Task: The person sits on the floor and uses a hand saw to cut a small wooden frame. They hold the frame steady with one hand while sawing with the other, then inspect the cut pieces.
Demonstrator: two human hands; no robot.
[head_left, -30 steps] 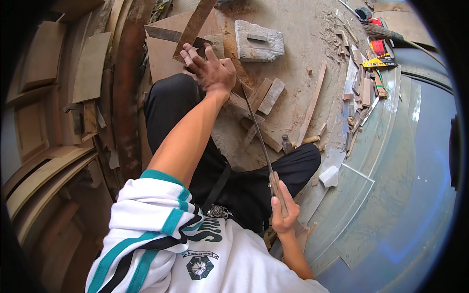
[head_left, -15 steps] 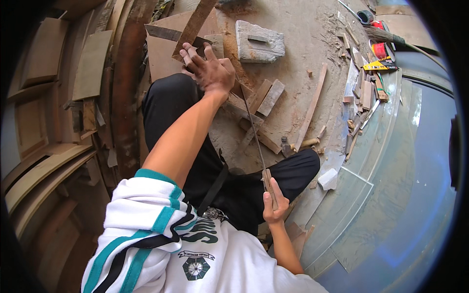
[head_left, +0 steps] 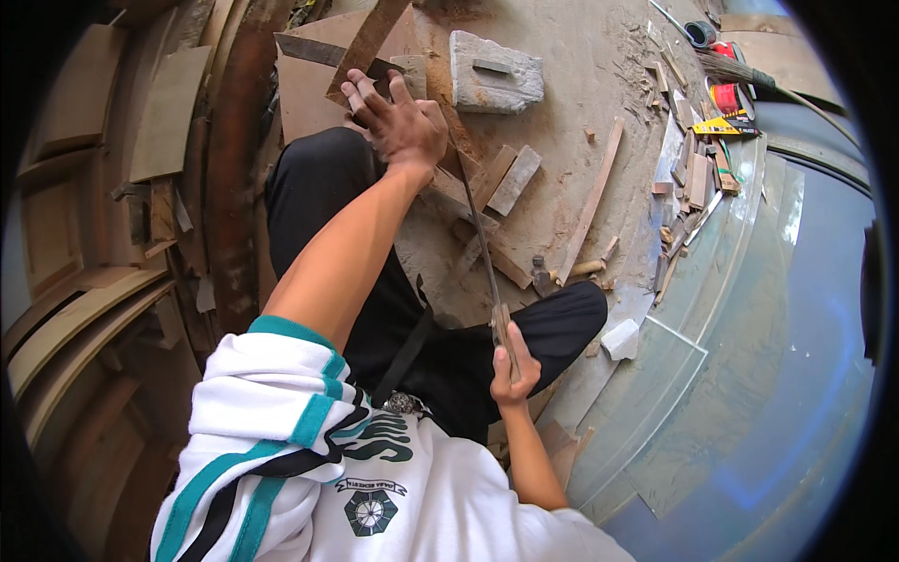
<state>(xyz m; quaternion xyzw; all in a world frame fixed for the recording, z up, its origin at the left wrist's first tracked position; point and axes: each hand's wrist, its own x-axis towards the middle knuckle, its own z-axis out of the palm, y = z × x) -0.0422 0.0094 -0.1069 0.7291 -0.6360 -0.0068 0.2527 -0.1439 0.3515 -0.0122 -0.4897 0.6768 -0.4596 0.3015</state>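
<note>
My left hand [head_left: 403, 124] is closed over a long wooden strip [head_left: 373, 45] beside my raised left knee, its fingertips pressing near the strip's lower end. A darker flat strip [head_left: 311, 50] crosses beneath it over a brown board [head_left: 302, 112]. My right hand [head_left: 516, 367] is wrapped round the wooden handle of a handsaw [head_left: 479, 225], low in front of my body. The narrow blade slants up and left toward my left hand; its far end is hidden or too thin to follow there. Wood blocks [head_left: 515, 183] lie on the floor to the blade's right.
A white stone block [head_left: 497, 73] with a small dark bar on it stands ahead. A hammer [head_left: 571, 272] lies past my right knee. Wood offcuts [head_left: 698, 178], a broom [head_left: 735, 67] and a glass sheet [head_left: 730, 375] are on the right. Stacked boards [head_left: 173, 112] line the left.
My right hand has pushed the handsaw a little forward and left, toward my left hand. The left hand stays on the wooden strip. The whole view has shifted slightly.
</note>
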